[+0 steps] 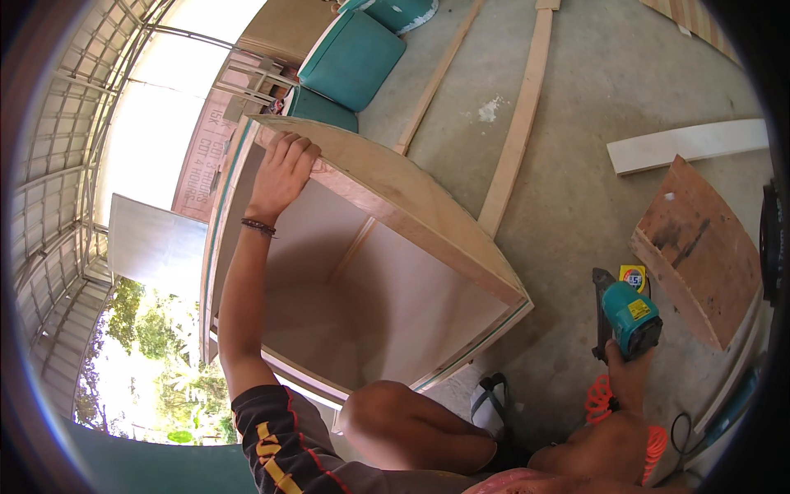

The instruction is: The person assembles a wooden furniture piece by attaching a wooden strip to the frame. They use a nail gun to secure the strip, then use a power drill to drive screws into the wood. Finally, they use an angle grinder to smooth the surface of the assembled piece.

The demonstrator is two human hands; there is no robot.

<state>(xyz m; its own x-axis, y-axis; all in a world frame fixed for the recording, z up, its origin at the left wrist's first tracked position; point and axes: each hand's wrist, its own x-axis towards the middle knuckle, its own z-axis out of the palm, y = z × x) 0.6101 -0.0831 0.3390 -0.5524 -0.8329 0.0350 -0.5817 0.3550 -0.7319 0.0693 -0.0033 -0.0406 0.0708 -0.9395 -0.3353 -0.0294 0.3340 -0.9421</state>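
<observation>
My left hand (pixel 284 171) is curled over the upper corner of a large open wooden cabinet box (pixel 411 235), fingers wrapped on its front rail. The box stands tilted in the view, its pale hollow inside facing me. In my right hand (pixel 627 366), down at the lower right, is a teal and black nail gun (pixel 632 319), held by its grip. A coiled orange air hose (pixel 599 399) hangs near that wrist. The nail gun is apart from the box, just above the floor. Just past it lies a yellow tape measure (pixel 633 275).
A brown wooden panel piece (pixel 699 247) and a white board (pixel 691 144) lie on the right. Long wood strips (pixel 520 115) stretch along the concrete floor beyond the box. Teal containers (pixel 354 58) stand at the back. My bent knee (pixel 387 420) is close to the box.
</observation>
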